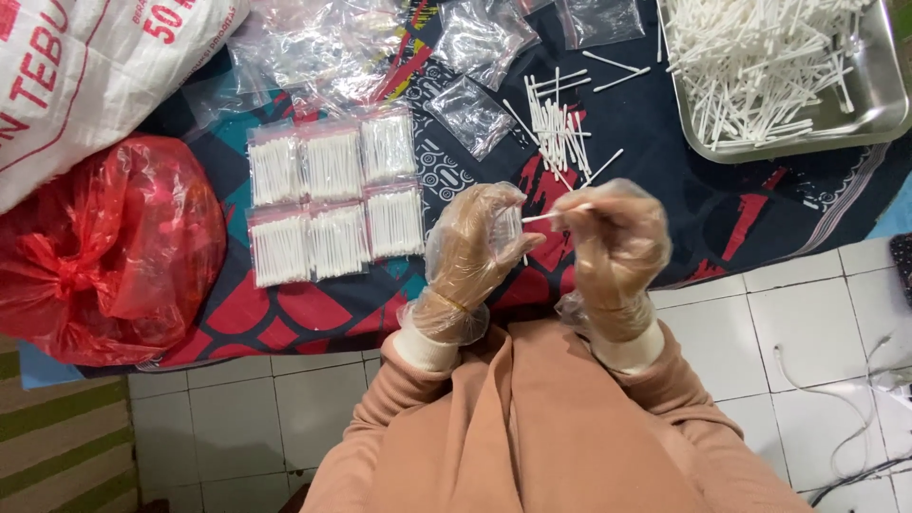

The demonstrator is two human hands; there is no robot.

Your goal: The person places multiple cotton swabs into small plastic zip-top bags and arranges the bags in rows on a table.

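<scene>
While both hands work close to the body in thin clear plastic gloves, the left hand (472,249) curls its fingers around a small clear bag (510,228) that already has white cotton swabs standing in it, and the right hand (613,242) pinches a single cotton swab (556,215) between thumb and forefinger, its tip pointing at the bag's mouth. Peach sleeves with cream cuffs come up from the bottom edge over white floor tiles. Just beyond the hands lies a dark patterned cloth (665,171) with red shapes. On it, to the left, six filled bags of swabs (334,195) lie in two neat rows, touching one another. Straight ahead, a loose heap of swabs (560,133) rests on the cloth. Farther off, empty clear bags (475,57) are scattered, and a metal tray (879,104) at the upper right holds a big pile of swabs. A red plastic bag (104,252) and a white sack (85,76) sit at the far left
</scene>
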